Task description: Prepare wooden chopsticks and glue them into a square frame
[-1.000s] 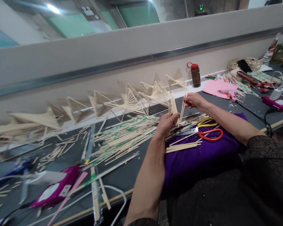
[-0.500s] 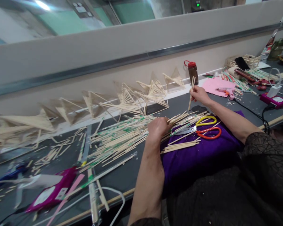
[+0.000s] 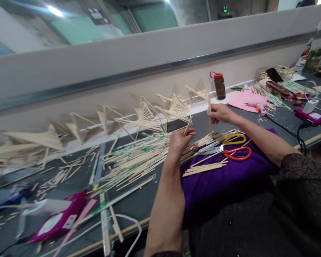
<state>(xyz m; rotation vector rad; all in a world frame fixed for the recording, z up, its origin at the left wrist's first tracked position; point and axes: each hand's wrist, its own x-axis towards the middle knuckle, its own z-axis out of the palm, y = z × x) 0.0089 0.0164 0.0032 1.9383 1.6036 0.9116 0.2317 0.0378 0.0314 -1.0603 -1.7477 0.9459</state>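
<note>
My left hand (image 3: 179,141) is closed on short wooden sticks (image 3: 188,125) that poke up from its fingers, above the right part of a large pile of wooden sticks (image 3: 139,155). Pinched in my right hand (image 3: 219,113) are thin sticks (image 3: 209,117) held upright, their lower ends near the pile. Scissors with one yellow and one red handle (image 3: 238,153) lie on a purple cloth (image 3: 219,185), and several loose sticks (image 3: 204,168) rest beside them on the cloth.
Fan-shaped stick structures (image 3: 141,119) stand along the wall. A brown bottle with a red lid (image 3: 219,87) is behind my right hand. Farther right lie a pink glue gun (image 3: 259,107) on pink paper and a purple power box (image 3: 310,116). Another purple box (image 3: 60,217) sits front left.
My left hand has risen slightly from the pile with sticks in its fingers. My right hand has moved left and a little down, bringing its sticks closer to my left hand.
</note>
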